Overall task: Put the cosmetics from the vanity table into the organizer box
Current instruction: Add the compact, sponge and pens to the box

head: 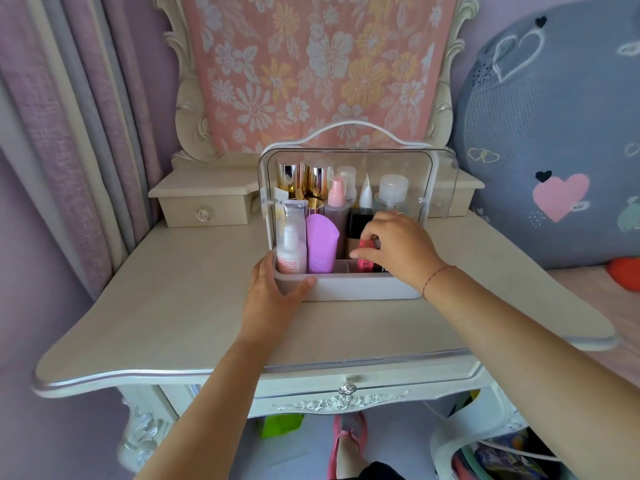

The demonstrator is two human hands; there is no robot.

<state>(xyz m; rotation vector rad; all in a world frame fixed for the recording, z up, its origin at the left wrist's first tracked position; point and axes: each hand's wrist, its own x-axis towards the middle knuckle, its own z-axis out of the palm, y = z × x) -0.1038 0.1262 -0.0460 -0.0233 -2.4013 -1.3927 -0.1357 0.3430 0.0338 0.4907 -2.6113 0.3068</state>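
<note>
The organizer box [360, 289] stands on the vanity table [166, 306] with its clear lid [433, 181] raised. Inside stand gold-capped bottles [304, 180], a pink spray bottle [336, 209], a purple pouch [321, 244], a small white pump bottle [290, 249], a white tube [365, 195] and a clear jar [393, 192]. My right hand [398, 247] is inside the box's front right part and pinches a small red-pink cosmetic [366, 244] between thumb and fingers. My left hand [273, 289] holds the box's front left corner, thumb on the front wall.
Small drawers [204, 209] flank the box at the table's back. A floral cloth [318, 64] covers the mirror behind. Curtains hang at the left, a large blue cushion [554, 133] lies at the right. The table's front drawer knob [347, 388] shows below the edge.
</note>
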